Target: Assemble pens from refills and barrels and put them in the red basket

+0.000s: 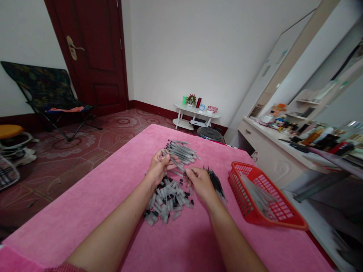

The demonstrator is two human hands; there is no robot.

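My left hand [159, 167] is closed around a clear pen barrel [177, 164], which slants down to the right. At its lower end the fingers of my right hand [200, 182] are pinched together; the small part between them is too blurred to make out. Just beyond my hands lies a stack of clear pens with dark ends [183, 152]. Under and in front of my hands spreads a heap of clear and black pen caps [167, 200]. Thin black pen refills [217, 183] lie in a bundle beside my right wrist, partly hidden by it.
A red plastic basket [240, 204] holding long translucent tubes [259, 192] stands at the right on the pink-covered table [93, 204]. A cluttered dresser [272, 151] flanks the table on the right. A folding chair [51, 90] and a low white stand [195, 110] are farther off.
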